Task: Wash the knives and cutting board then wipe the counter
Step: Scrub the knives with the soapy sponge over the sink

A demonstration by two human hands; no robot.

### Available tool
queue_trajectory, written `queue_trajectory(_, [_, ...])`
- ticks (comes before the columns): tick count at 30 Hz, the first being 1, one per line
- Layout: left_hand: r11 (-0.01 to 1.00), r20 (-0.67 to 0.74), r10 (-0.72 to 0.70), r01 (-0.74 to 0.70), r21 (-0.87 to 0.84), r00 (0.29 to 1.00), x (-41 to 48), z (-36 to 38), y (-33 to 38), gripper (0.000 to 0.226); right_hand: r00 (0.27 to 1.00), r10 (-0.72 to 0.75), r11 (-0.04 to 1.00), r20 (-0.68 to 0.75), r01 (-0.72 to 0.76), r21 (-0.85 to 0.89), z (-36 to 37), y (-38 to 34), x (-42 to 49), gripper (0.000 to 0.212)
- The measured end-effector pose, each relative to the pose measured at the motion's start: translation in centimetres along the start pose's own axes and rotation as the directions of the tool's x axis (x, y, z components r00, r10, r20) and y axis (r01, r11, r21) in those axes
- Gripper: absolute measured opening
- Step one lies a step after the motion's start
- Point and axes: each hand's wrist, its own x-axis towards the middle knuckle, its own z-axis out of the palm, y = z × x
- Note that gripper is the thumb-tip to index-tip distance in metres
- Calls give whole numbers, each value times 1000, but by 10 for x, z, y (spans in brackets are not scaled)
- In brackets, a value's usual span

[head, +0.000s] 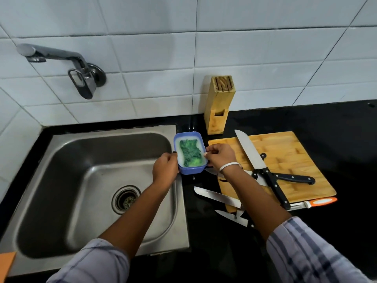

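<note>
White wall tiles were seen behind the black counter (336, 139). A small blue plastic tub (190, 170) with a green scrubber (188, 153) was gripped by both hands, left hand (165, 168) and right hand (221, 157). Black-handled steel knives (263, 168) were laid crossed on the wooden cutting board (285, 152), beside the steel sink (102, 160).

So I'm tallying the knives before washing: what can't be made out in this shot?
- Knives under the right forearm: the arm hides the handles, so the count is unsure.
- Orange object, head view: cut off by the left edge.
- Blue tub: the green scrubber and cloudy liquid hide its bottom.
</note>
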Motion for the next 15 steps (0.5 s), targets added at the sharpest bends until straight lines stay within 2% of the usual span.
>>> queue_trajectory(5, [999,16,-9,10,-40,1000,1,0,0,22,997,-57,997,46,60,-58,-10,-2,-11,21])
queue_trajectory(9, [998,1,-21,21,-62,1000,2,1,-1,11,988,-149,947,-26,135,-293,-48,15,-30,21])
queue_trajectory(11, [998,-31,-7,5,-66,999,0,2,-3,10,982,-139,914,-126,78,-398,-73,33,-40,21])
queue_trajectory(13, [998,-84,66,-66,0,994,-3,2,-2,10,963,-83,844,-257,-69,-532,-96,51,-52,31])
queue_trajectory(15, [987,-130,153,-145,70,980,-9,4,2,10,945,5,765,-326,-214,-607,-113,65,-63,41])
